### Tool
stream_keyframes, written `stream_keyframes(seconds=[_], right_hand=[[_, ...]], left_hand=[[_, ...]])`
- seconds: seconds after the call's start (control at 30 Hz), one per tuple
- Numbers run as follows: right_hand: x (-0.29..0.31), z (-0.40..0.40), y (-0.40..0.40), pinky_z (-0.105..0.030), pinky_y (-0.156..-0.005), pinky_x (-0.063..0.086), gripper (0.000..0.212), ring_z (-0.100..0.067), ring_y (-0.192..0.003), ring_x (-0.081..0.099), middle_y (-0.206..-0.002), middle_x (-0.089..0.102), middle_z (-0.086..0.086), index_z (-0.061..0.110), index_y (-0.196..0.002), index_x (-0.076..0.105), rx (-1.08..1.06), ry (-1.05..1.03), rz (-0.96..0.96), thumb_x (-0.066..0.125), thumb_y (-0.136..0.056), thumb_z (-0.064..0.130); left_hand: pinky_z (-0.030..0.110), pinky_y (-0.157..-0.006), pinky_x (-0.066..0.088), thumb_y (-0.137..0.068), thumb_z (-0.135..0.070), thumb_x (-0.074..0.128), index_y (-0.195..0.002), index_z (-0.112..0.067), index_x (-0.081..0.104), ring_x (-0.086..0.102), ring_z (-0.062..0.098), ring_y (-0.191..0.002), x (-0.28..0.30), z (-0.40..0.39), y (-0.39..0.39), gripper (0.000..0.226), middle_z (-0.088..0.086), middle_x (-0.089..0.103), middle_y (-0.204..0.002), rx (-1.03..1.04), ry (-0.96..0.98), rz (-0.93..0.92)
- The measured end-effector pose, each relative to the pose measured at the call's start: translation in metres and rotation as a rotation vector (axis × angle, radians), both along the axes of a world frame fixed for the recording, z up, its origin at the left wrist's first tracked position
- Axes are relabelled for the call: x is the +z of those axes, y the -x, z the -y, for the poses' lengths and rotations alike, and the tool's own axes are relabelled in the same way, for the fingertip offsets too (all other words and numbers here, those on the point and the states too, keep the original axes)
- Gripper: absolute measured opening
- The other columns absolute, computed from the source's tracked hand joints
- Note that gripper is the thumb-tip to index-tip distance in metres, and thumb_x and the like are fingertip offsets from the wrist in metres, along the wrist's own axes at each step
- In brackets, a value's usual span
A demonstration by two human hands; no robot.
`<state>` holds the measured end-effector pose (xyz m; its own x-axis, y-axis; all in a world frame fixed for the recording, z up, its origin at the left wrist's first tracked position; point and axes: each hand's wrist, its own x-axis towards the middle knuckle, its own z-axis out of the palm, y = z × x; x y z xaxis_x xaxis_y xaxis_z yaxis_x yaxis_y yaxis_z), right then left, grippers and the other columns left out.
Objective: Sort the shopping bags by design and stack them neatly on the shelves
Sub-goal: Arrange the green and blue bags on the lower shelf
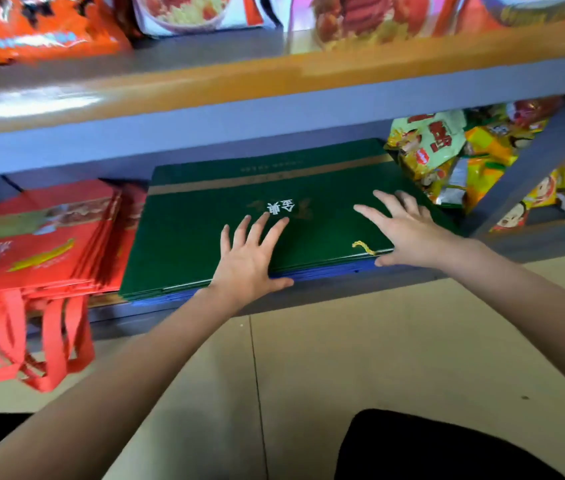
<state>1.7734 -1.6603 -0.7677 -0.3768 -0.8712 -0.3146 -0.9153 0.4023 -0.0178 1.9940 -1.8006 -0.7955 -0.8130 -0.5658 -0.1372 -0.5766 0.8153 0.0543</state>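
Grey shelves (274,109) hold flat stacks of bags. On the lower shelf, both hands lie spread on the green bags (239,199): left hand (250,254) near the front edge, right hand (402,226) at the right corner. Red bags (39,244) sit just beside.
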Motion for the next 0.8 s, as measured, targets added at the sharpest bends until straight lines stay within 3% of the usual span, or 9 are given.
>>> stream_keyframes(seconds=[0.17, 0.3, 0.43, 0.5, 0.57, 0.63, 0.67, 0.73, 0.8], right_hand=[[0.011, 0.069, -0.07, -0.051, -0.112, 0.016, 0.089, -0.03, -0.143, -0.005, -0.157, -0.006, 0.001, 0.036, -0.148, 0.013, 0.172, -0.049, 0.141, 0.071, -0.081, 0.025], [0.015, 0.114, -0.119, -0.051, -0.111, 0.02, 0.082, -0.027, -0.142, 0.004, -0.156, 0.005, 0.002, 0.034, -0.147, 0.021, 0.285, -0.071, 0.22, 0.071, -0.082, 0.025], [0.003, 0.143, -0.15, -0.052, -0.111, 0.023, 0.086, -0.028, -0.14, 0.01, -0.155, 0.012, 0.001, 0.033, -0.146, 0.022, 0.318, -0.143, 0.281, 0.075, -0.078, 0.029], [-0.005, 0.149, -0.158, -0.052, -0.109, 0.024, 0.086, -0.028, -0.139, 0.014, -0.154, 0.015, 0.001, 0.032, -0.146, 0.023, 0.321, -0.164, 0.261, 0.075, -0.077, 0.03], [-0.009, 0.149, -0.161, -0.05, -0.108, 0.023, 0.08, -0.028, -0.137, 0.017, -0.153, 0.018, 0.001, 0.031, -0.145, 0.027, 0.341, -0.15, 0.237, 0.073, -0.079, 0.028], [-0.012, 0.146, -0.163, -0.049, -0.109, 0.023, 0.074, -0.026, -0.136, 0.019, -0.152, 0.02, 0.001, 0.031, -0.144, 0.029, 0.357, -0.126, 0.218, 0.07, -0.082, 0.026], [-0.013, 0.145, -0.163, -0.048, -0.109, 0.023, 0.072, -0.026, -0.135, 0.02, -0.152, 0.021, 0.001, 0.03, -0.143, 0.029, 0.359, -0.119, 0.206, 0.069, -0.083, 0.027], [-0.015, 0.146, -0.164, -0.049, -0.109, 0.023, 0.074, -0.026, -0.135, 0.019, -0.151, 0.02, 0.001, 0.03, -0.143, 0.029, 0.365, -0.123, 0.17, 0.07, -0.082, 0.029], [-0.016, 0.149, -0.164, -0.051, -0.109, 0.022, 0.076, -0.026, -0.135, 0.019, -0.151, 0.02, 0.001, 0.03, -0.143, 0.028, 0.378, -0.149, 0.147, 0.071, -0.081, 0.03]], left_hand=[[0.048, -0.114, 0.015, -0.07, -0.054, 0.073, -0.149, -0.026, -0.008, 0.005, 0.039, -0.143, 0.006, 0.053, -0.097, 0.117, 0.017, -0.007, -0.156, 0.369, -0.161, 0.101], [0.033, -0.096, 0.037, -0.072, -0.032, 0.079, -0.146, -0.006, 0.022, 0.048, 0.035, -0.122, 0.013, 0.099, -0.15, 0.098, 0.022, 0.046, -0.136, 0.471, -0.316, 0.051], [0.024, -0.073, 0.046, -0.078, -0.023, 0.075, -0.136, -0.006, 0.035, 0.066, 0.023, -0.087, 0.01, 0.121, -0.159, 0.073, 0.013, 0.068, -0.095, 0.467, -0.424, 0.141], [0.024, -0.064, 0.051, -0.079, -0.011, 0.073, -0.118, -0.004, 0.044, 0.061, 0.014, -0.063, 0.005, 0.127, -0.157, 0.049, 0.01, 0.064, -0.077, 0.493, -0.61, 0.165], [0.026, -0.063, 0.052, -0.079, -0.009, 0.072, -0.087, -0.002, 0.056, 0.058, 0.011, -0.057, -0.002, 0.13, -0.152, 0.019, 0.006, 0.067, -0.063, 0.447, -0.567, 0.256], [0.022, -0.063, 0.048, -0.08, -0.017, 0.07, -0.064, -0.009, 0.051, 0.059, 0.01, -0.06, -0.003, 0.126, -0.144, 0.026, -0.008, 0.059, -0.042, 0.431, -0.475, 0.3], [0.022, -0.068, 0.047, -0.08, -0.021, 0.07, -0.065, -0.011, 0.052, 0.062, 0.014, -0.073, -0.002, 0.122, -0.141, 0.026, -0.008, 0.062, -0.05, 0.401, -0.4, 0.319], [0.026, -0.079, 0.049, -0.081, -0.021, 0.069, -0.092, -0.005, 0.06, 0.062, 0.022, -0.099, -0.002, 0.115, -0.141, 0.022, 0.005, 0.067, -0.095, 0.318, -0.251, 0.384], [0.027, -0.082, 0.049, -0.08, -0.017, 0.069, -0.118, 0.001, 0.05, 0.06, 0.026, -0.106, -0.008, 0.115, -0.145, 0.046, 0.012, 0.059, -0.116, 0.338, -0.216, 0.378]])
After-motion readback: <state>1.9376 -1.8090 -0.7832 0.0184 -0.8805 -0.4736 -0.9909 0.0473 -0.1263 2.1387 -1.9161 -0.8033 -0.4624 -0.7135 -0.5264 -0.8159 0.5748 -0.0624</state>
